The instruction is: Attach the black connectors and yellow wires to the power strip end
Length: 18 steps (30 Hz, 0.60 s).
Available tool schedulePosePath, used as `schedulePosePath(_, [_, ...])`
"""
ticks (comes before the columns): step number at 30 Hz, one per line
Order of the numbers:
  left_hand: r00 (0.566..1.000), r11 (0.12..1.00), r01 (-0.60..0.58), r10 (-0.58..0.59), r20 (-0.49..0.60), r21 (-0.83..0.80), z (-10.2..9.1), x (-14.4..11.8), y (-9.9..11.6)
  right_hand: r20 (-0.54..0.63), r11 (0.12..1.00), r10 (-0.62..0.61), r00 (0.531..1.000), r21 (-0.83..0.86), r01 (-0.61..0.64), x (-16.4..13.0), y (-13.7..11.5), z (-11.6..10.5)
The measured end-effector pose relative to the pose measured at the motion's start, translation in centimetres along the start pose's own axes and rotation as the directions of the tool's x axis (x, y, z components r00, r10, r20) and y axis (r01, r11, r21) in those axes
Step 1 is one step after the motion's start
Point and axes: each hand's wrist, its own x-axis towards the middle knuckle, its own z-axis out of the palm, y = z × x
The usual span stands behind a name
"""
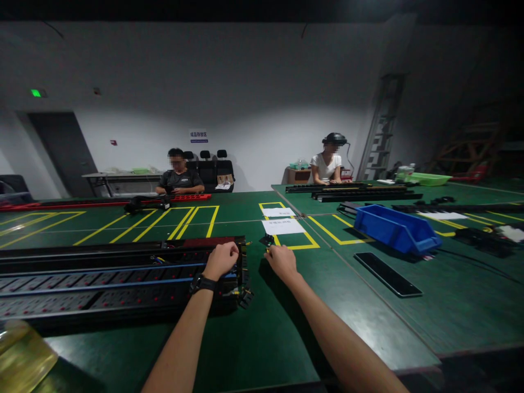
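So we've got a stack of long black power strips (102, 278) at lower left of the frame on the green tabletop (286, 327), red switches and blue stripes along them, loose wires at the end. Our left hand (221, 260) is fisted on that end; our right hand (280, 260) pinches a tiny black part (267, 240).

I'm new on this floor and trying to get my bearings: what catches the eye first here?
The stack of long black power strips at near left, with the left hand closed on its end. The right hand lies beside it on the green table. A blue bin stands to the right.
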Motion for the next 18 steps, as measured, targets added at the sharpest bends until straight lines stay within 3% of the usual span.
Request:
schedulePosePath(8, [1.0,1.0,0.019,-0.019,-0.008,0.007,-0.07,-0.24,0.29,-0.004,0.998,-0.042,0.999,-0.048,0.041,-0.09,0.28,1.01])
schedulePosePath(18, [1.0,1.0,0.01,-0.01,-0.013,0.013,0.18,-0.19,0.05,0.039,0.998,-0.069,0.997,0.002,0.069,-0.06,-0.04,0.7])
